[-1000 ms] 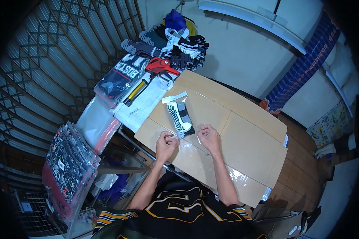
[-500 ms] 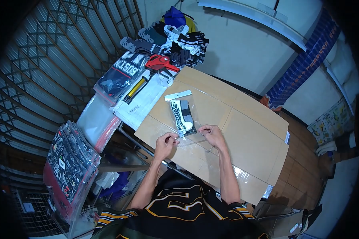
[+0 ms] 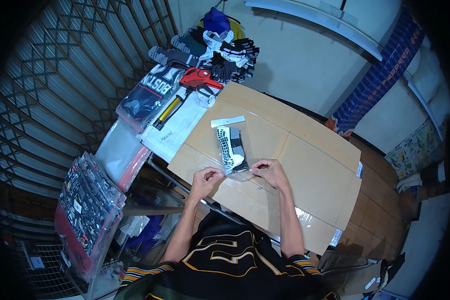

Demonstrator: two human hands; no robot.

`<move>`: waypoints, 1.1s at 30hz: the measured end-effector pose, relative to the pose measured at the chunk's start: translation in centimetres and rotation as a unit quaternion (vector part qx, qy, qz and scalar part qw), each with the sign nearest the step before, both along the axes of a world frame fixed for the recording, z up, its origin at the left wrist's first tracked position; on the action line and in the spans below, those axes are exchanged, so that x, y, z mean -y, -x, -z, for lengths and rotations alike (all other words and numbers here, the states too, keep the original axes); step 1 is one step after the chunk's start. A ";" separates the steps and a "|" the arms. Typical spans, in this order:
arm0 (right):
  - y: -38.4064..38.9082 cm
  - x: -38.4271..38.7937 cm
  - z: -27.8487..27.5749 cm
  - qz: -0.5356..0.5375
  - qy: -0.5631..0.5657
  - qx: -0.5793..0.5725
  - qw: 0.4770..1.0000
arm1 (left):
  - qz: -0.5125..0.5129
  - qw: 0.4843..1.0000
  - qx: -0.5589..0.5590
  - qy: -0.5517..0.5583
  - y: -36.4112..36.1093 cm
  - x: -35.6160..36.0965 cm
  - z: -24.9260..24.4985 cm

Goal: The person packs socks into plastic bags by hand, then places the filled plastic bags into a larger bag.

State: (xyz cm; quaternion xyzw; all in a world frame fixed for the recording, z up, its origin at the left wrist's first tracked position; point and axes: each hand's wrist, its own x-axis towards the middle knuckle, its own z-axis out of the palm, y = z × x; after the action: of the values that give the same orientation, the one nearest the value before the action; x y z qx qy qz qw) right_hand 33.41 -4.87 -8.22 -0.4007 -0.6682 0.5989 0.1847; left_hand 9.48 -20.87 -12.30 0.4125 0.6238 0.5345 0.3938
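A pair of white, grey and black socks (image 3: 231, 146) lies inside a clear plastic bag (image 3: 233, 167) on the cardboard sheet (image 3: 305, 165) that covers the table. My left hand (image 3: 206, 178) pinches the bag's near edge on the left. On the right, my right hand (image 3: 268, 170) pinches the same edge just below the socks. A white strip (image 3: 227, 121) of the bag's header lies beyond the socks.
A pile of socks (image 3: 220, 47) sits at the table's far corner, with a red tag gun (image 3: 199, 80), a yellow pump (image 3: 168, 112) and bagged jerseys (image 3: 150, 95) to its left. Stacked clear bags (image 3: 120, 152) and packaged goods (image 3: 85, 210) stand left of the table.
Both hands have shifted slightly along the bag's near edge and drawn closer together. The bagged socks have turned a little and lie flatter on the cardboard.
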 end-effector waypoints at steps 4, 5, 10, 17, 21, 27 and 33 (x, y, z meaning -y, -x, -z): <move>0.3 0.0 0.2 0.006 -0.016 0.006 1.000 | -0.031 0.999 0.026 0.005 -0.2 -0.2 -0.2; 0.4 0.0 0.3 0.005 -0.017 0.006 1.000 | -0.032 0.999 0.026 0.005 -0.2 -0.3 -0.1; 0.8 0.2 0.9 0.016 -0.047 -0.019 0.999 | -0.038 0.998 0.046 0.008 -0.2 -0.5 0.0; 0.9 1.0 0.6 0.019 -0.071 -0.009 0.997 | -0.057 0.998 0.033 0.015 -0.8 -0.5 -0.9; 1.6 1.4 1.4 0.067 -0.091 -0.021 0.993 | -0.099 0.995 0.024 0.000 -1.6 -0.9 -0.2; 2.3 2.3 0.4 0.126 -0.160 0.038 0.978 | -0.145 0.989 -0.018 0.020 -3.0 -1.1 -1.4; 3.0 2.9 1.3 0.168 -0.221 0.011 0.961 | -0.160 0.985 -0.066 0.004 -3.1 -1.6 -0.2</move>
State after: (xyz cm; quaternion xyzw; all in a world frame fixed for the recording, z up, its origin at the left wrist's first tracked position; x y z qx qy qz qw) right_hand 30.37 -7.77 -9.53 -0.4626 -0.7092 0.3922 0.3594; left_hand 12.57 -19.28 -12.06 0.3400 0.7081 0.5602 0.2629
